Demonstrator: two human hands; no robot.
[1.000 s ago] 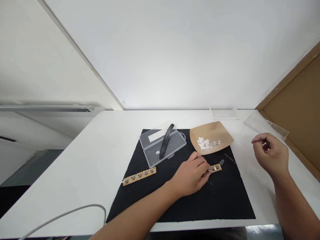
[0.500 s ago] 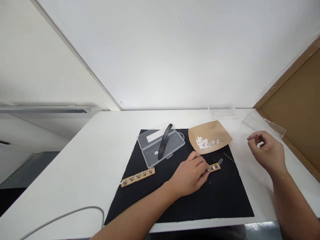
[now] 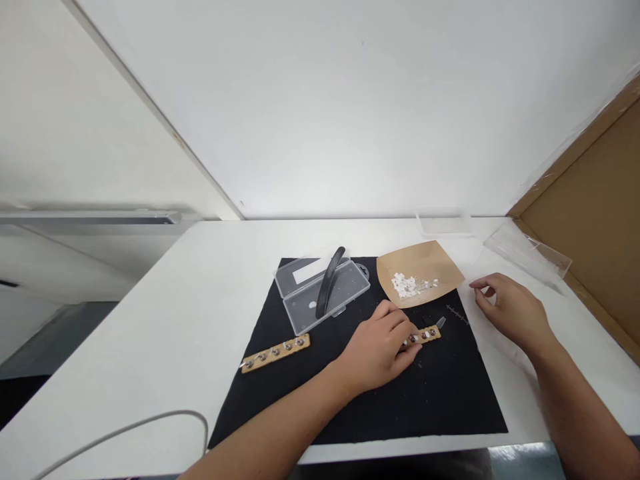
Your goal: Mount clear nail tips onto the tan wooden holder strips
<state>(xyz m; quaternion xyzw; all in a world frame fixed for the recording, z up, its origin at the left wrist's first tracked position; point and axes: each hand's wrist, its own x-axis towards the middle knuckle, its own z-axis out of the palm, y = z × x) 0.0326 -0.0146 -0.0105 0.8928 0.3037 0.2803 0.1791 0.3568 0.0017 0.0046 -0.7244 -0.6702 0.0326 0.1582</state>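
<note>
A short tan strip [image 3: 427, 334] with round metal pieces and small white bits on it lies on the black mat [image 3: 400, 413]. My left hand [image 3: 383, 347] grips its left end, with fingers and thumb closed around it and covering that part. My right hand [image 3: 510, 310] hovers beyond the mat's right edge, fingers loosely curled; thumb and forefinger look apart and I see nothing between them. Close to the strip's right end is a small clear tip-shaped piece [image 3: 441, 323]. Another tan strip [image 3: 275, 353], bearing several metal pieces with pale tips, rests at the mat's left.
An open clear plastic case [image 3: 293, 319] has a curved black file [image 3: 330, 283] across it. Behind my left hand, a brown paper sheet [image 3: 435, 260] carries many white flakes [image 3: 404, 285]. Clear plastic trays [image 3: 525, 250] stand at the back right, beside a cardboard box [image 3: 600, 220]. A grey cable [image 3: 150, 421] crosses the front left.
My right hand has moved left and slightly down, closer to the mat and the paper sheet. The left hand has barely shifted and keeps its hold on the strip.
</note>
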